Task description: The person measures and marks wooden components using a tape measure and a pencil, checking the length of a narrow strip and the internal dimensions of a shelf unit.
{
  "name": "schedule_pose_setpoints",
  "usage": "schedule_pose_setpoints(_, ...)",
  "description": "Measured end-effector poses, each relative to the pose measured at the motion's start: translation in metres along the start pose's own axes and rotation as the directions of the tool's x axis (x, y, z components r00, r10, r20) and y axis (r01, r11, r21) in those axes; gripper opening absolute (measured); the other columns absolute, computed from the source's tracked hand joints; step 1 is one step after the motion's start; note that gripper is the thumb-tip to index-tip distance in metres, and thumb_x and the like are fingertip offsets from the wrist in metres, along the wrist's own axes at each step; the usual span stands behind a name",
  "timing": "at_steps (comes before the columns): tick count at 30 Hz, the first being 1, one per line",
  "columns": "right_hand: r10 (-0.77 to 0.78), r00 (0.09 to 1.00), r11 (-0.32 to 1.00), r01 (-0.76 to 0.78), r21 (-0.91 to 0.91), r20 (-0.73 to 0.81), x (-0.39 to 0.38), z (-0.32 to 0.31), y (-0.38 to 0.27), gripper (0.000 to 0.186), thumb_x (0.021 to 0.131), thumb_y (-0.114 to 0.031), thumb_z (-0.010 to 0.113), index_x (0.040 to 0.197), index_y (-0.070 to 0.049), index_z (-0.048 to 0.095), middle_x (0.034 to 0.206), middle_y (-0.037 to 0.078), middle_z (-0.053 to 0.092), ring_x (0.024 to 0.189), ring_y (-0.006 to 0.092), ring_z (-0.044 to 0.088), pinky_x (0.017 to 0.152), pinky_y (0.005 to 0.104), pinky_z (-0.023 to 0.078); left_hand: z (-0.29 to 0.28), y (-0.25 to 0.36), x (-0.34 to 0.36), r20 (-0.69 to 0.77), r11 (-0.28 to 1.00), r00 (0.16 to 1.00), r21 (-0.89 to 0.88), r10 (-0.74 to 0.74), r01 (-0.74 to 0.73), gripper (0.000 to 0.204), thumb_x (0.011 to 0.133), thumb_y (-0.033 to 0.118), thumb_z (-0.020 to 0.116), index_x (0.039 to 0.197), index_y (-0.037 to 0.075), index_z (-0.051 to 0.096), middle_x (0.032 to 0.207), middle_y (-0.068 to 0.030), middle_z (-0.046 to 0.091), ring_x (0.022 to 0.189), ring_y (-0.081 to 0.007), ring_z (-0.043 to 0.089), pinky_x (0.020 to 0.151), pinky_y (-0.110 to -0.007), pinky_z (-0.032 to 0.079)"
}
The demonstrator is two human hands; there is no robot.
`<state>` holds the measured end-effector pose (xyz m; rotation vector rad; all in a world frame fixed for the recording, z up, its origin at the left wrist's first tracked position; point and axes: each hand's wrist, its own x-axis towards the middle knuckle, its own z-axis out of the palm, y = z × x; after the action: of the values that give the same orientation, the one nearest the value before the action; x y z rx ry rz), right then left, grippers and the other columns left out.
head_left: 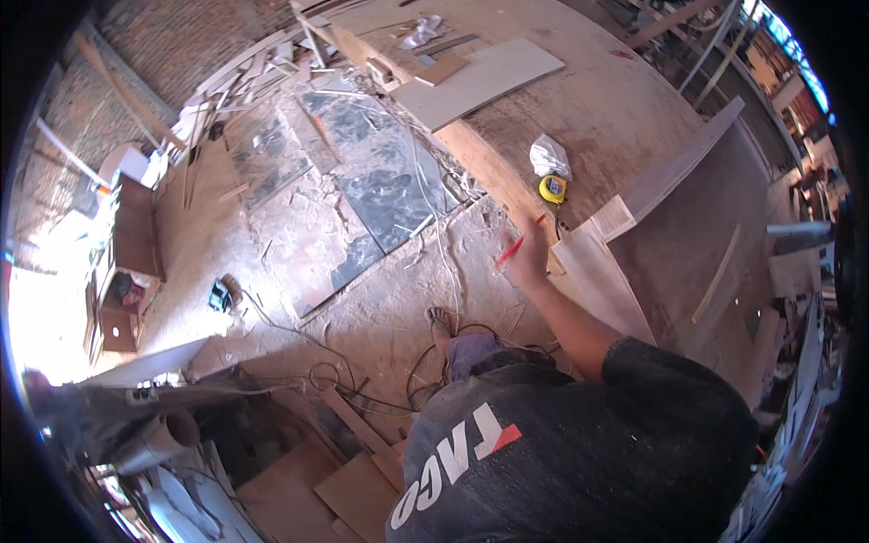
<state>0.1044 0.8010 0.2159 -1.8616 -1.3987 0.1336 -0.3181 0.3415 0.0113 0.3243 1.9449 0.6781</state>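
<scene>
A slim red pencil (519, 241) (tip end pointing lower-left) sits tilted in the raised right hand (529, 256).

Head camera, looking steeply down, workshop floor (299, 235) far below

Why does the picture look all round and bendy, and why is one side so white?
In the head view, the fisheye lens bends straight boards toward the dark rim; sunlight burns out the left edge near the brown cabinet; the right hand with its red pencil looks slightly blurred.
</scene>
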Motion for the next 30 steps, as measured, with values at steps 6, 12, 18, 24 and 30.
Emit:
schedule_pose_setpoints(6,0.503,0.759,0.761,-0.616,-0.204,-0.414,0.129,0.047,0.087,0.094,0.083,-0.049,0.088,0.158,-0.011,0.046,0.135,0.032,0.065,0.125,0.0531,0.062,0.108,0.0573,0.047,-0.018,0.090,0.073,0.107,0.967,0.992,0.236,0.074,-0.097,0.018,0.098,0.016,0.073,0.095,-0.002,0.075,0.080,-0.0046,0.072,0.070,-0.0167,0.067,0.060,-0.035,0.052)
schedule_pose_setpoints(12,0.542,0.667,0.626,-0.726,-0.284,-0.511,0.136,0.057,0.099,0.081,0.080,-0.060,0.087,0.143,-0.014,0.066,0.112,0.024,0.074,0.122,0.0446,0.066,0.098,0.0542,0.053,-0.054,0.225,0.181,0.229,0.907,0.944,0.295,0.239,-0.301,0.021,0.098,0.017,0.075,0.099,-0.003,0.076,0.081,-0.0051,0.073,0.070,-0.0164,0.067,0.060,-0.035,0.053)
schedule_pose_setpoints(18,0.265,0.856,0.930,-0.348,-0.118,-0.444,0.054,0.051,0.011,0.054,0.076,-0.042,0.092,0.117,-0.013,0.073,0.091,0.013,0.076,0.090,0.0348,0.075,0.081,0.0486,0.056,0.003,0.422,0.237,0.457,0.717,0.819,0.433,0.347,-0.546,0.030,0.101,0.021,0.073,0.110,-0.008,0.076,0.085,-0.0096,0.074,0.075,-0.0163,0.068,0.068,-0.033,0.054)
schedule_pose_setpoints(24,0.206,0.959,0.951,-0.149,0.271,-0.197,-0.078,-0.005,-0.095,0.049,0.079,-0.038,0.092,0.116,-0.011,0.072,0.098,0.014,0.077,0.091,0.0374,0.074,0.084,0.0464,0.057,0.131,0.537,0.122,0.825,0.761,0.484,0.105,0.293,-0.640,0.044,0.106,0.033,0.068,0.124,-0.007,0.071,0.108,-0.0118,0.076,0.105,-0.0215,0.072,0.092,-0.034,0.053)
schedule_pose_setpoints(30,0.423,0.901,0.889,-0.392,0.235,-0.095,-0.164,-0.075,-0.158,0.069,0.081,-0.045,0.092,0.132,-0.005,0.069,0.115,0.019,0.076,0.107,0.0397,0.072,0.097,0.0472,0.055,0.206,0.497,0.024,1.000,0.951,-0.023,0.001,-0.008,-0.311,0.073,0.113,0.053,0.052,0.148,-0.011,0.053,0.144,-0.0210,0.063,0.132,-0.0294,0.063,0.116,-0.044,0.044)
